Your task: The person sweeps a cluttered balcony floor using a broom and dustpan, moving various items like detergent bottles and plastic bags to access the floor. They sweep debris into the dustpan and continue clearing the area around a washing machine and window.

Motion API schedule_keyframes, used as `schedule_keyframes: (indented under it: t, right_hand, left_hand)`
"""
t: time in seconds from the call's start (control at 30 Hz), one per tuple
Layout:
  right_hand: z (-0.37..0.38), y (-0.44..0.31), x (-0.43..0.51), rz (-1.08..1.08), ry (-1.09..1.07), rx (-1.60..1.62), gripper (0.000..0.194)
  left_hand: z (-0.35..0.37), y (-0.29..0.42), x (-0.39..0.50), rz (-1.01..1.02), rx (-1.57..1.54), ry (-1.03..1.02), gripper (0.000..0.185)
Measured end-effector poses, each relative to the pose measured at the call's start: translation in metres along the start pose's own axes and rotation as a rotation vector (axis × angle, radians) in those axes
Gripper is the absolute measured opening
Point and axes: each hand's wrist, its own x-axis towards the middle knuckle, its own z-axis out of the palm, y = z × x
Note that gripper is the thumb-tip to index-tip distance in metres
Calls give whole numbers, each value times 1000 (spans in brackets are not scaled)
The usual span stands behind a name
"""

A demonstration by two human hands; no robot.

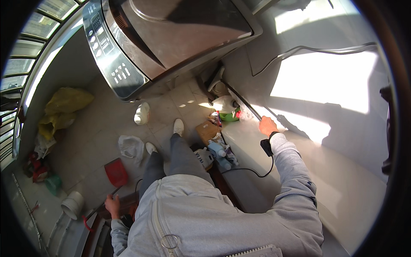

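Note:
At the right, my right hand (268, 126) is closed around the dark handle of a broom (244, 102). The handle slants up and left to a pale broom head (216, 79) beside the washing machine. My left hand (112, 205) grips the dark handle of a red dustpan (116, 172) at the lower left. The dustpan's pan lies over the tiled floor, to the left of my legs. A crumpled white plastic bag (131, 148) lies just above it, and a white bottle (142, 113) is farther up. Whether the broom's bristles touch the floor is hidden.
A top-loading washing machine (192, 35) fills the upper middle. Bottles, a cardboard box (207, 132) and a green basin (228, 117) crowd the floor along the right wall. Yellow bags (65, 102) lie left; a white bucket (72, 205) is lower left.

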Motion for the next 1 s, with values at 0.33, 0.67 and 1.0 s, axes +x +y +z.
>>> schedule_keyframes:
  t: [0.33,0.67,1.0]
  right_hand:
    - [-30,20,-15,-105,167,-54,23]
    - [-35,23,-24,-128,54,-243,20]
    - [-10,1,0,-184,166,-180,17]
  left_hand:
    - [8,-5,-7,-16,19,-15,35]
    - [-7,-5,4,-30,-32,58,35]
    - [-10,-5,12,-25,-16,3,34]
